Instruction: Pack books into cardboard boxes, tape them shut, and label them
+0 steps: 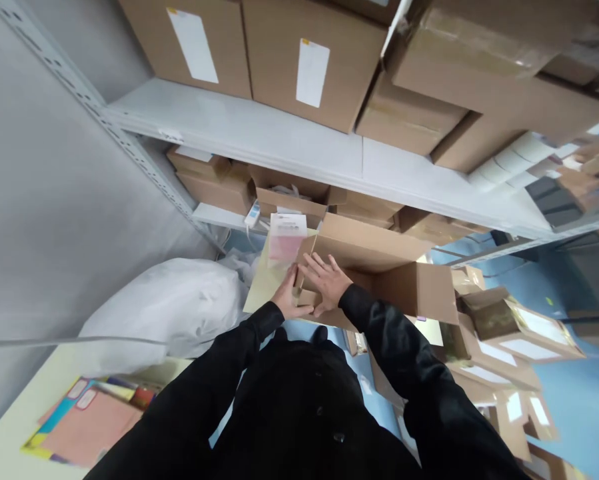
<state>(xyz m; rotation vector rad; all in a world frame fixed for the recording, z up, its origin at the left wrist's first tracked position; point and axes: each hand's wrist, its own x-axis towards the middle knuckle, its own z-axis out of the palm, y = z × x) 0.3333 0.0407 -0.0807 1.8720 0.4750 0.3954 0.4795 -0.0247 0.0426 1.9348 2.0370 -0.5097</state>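
A grey wall (pixel 44 200) fills the far left, meeting the perforated metal upright of a shelving rack. At the lower left, a pale surface (pixel 24 407) carries a stack of pink, blue and yellow folders (pixel 89 420); behind them lies a bulky white plastic bag (pixel 169 300). Above, the rack's light grey shelf (pixel 219 113) runs across the room, bearing large cardboard cartons (pixel 309 60), two with white labels, and more boxes stand on the level below. A white power strip (pixel 252 215) sits near the lower level's front edge.

In the middle, a pale yellow worktop (pixel 259 290) shows beside and beneath the open cardboard box (pixel 352 250), with a white-and-pink packet (pixel 288 237) lying just left of it. The left hand (pixel 290 297) rests against the box's left end, its grip curved at the edge; whether it pinches the cardboard, I cannot tell. Just to its right, the right hand (pixel 325 280) has a released grip, fingers spread over the folded cardboard at that same end. The box's right flap stands out beyond the right sleeve.

Farther right, white rolls (pixel 512 160) lie on the shelf, and several open cartons (pixel 529 327) crowd the blue floor (pixel 579 393).
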